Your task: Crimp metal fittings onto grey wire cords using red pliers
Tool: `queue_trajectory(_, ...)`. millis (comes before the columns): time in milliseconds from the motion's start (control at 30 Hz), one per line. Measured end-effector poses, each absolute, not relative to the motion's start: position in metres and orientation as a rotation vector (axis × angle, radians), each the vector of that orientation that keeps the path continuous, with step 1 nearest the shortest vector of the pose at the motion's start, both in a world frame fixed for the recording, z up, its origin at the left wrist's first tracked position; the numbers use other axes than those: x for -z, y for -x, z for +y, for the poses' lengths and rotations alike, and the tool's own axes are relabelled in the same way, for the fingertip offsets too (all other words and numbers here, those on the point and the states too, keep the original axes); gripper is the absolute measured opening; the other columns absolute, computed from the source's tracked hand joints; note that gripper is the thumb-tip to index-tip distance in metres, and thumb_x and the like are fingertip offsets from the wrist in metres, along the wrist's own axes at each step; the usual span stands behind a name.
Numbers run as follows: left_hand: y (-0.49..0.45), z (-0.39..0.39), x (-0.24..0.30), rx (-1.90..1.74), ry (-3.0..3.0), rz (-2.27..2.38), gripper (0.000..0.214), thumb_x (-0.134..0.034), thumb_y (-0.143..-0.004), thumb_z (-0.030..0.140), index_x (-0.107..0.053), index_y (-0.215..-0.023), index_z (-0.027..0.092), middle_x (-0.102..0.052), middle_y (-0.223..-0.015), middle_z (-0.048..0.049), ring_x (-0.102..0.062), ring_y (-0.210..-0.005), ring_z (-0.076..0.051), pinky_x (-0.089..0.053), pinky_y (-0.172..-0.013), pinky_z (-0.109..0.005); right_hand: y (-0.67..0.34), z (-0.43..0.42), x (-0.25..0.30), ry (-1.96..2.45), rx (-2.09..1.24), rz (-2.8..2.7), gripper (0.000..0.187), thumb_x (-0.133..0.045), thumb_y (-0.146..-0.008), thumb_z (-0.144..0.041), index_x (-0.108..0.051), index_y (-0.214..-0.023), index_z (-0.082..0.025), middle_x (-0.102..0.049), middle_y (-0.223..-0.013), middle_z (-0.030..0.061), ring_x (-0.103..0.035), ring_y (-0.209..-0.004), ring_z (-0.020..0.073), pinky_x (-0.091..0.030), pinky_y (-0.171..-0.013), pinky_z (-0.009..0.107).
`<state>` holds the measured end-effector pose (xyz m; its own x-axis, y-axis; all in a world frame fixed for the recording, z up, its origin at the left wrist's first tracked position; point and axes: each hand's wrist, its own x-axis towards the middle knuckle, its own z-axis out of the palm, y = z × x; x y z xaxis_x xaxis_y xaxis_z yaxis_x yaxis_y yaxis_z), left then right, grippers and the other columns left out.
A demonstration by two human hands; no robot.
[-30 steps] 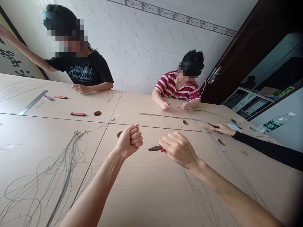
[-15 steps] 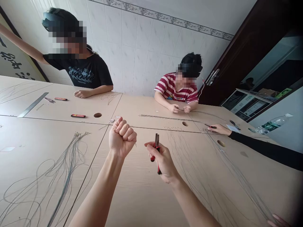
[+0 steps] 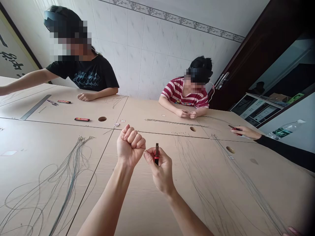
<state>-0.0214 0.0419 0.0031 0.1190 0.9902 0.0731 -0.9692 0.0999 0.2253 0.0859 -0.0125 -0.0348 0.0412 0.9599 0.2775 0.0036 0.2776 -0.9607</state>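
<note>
My left hand [image 3: 131, 146] is closed in a fist above the table, palm side toward me. A thin strand [image 3: 146, 150] shows at the edge of this fist; the rest of it is hidden by the fingers. My right hand [image 3: 161, 168] holds pliers [image 3: 157, 153] with red and black handles, jaws pointing up. Its thumb and forefinger pinch together beside the left fist, at the end of the strand. Left of my forearm lies a bundle of long grey cords [image 3: 71, 173]. More loose cords [image 3: 197, 177] spread over the table on the right.
Two people sit across the table [image 3: 137, 209]. A third person's hand [image 3: 246, 132] holds red-handled pliers at right. A ruler [image 3: 35, 107], a red-black utility knife [image 3: 82, 119], small metal pieces [image 3: 180, 133], cable holes [image 3: 102, 119] and a water bottle [image 3: 286, 128] are also around.
My right hand has moved left with the pliers, up to my left fist. The pliers have turned. The left fist has shifted slightly right. The co-worker's hand at right has drawn back rightward.
</note>
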Motion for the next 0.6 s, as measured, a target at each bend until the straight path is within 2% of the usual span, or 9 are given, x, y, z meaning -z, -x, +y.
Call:
queue_trajectory(233,0.022,0.038,-0.007,-1.421,-0.249,0.078,0.049,-0.026,-0.099,0.022,-0.017,-0.05,0.02,-0.009,-0.043,0.0063,-0.005,-0.038,-0.01,-0.018,-0.034,-0.023,-0.1,-0.015,0.031,1.051,-0.778,-1.42,0.011,-0.06,-0.085,-0.026,-0.054,-0.077,-0.021,-0.049,-0.069,-0.002,-0.043,-0.065,0.012,-0.04,-0.064,0.026)
queue_trajectory(367,0.022,0.033,-0.012,-1.396,-0.269,0.096,0.046,-0.031,-0.098,0.02,-0.027,-0.052,0.019,-0.018,-0.045,0.0072,-0.019,-0.036,-0.006,-0.025,-0.036,-0.018,-0.108,-0.015,0.03,1.044,-0.515,-1.587,0.009,-0.055,-0.084,-0.015,-0.053,-0.08,-0.022,-0.05,-0.071,-0.0013,-0.046,-0.068,0.0136,-0.041,-0.069,0.029)
queue_trajectory(433,0.025,0.032,-0.014,-1.376,-0.277,0.118,0.039,-0.034,-0.097,0.017,-0.041,-0.059,0.018,-0.028,-0.049,0.0069,-0.031,-0.039,-0.005,-0.031,-0.041,-0.017,-0.112,-0.013,0.03,1.005,-0.363,-1.671,0.013,-0.052,-0.083,-0.009,-0.054,-0.084,-0.022,-0.053,-0.072,-0.0007,-0.047,-0.069,0.0145,-0.041,-0.072,0.032)
queue_trajectory(500,0.03,0.032,-0.014,-1.355,-0.281,0.127,0.026,-0.035,-0.095,0.013,-0.053,-0.076,0.016,-0.034,-0.053,0.0066,-0.039,-0.043,-0.005,-0.035,-0.045,-0.016,-0.117,-0.011,0.031,0.987,-0.267,-1.725,0.017,-0.05,-0.081,-0.006,-0.054,-0.087,-0.022,-0.055,-0.073,0.0002,-0.048,-0.07,0.0155,-0.041,-0.074,0.033)
queue_trajectory(600,0.039,0.035,-0.011,-1.337,-0.28,0.135,0.024,-0.036,-0.086,0.006,-0.057,-0.094,0.013,-0.039,-0.055,0.0066,-0.041,-0.044,-0.005,-0.036,-0.046,-0.016,-0.122,-0.008,0.031,1.002,-0.243,-1.765,0.018,-0.049,-0.081,-0.006,-0.054,-0.088,-0.021,-0.058,-0.076,0.0017,-0.05,-0.073,0.0164,-0.041,-0.075,0.034)
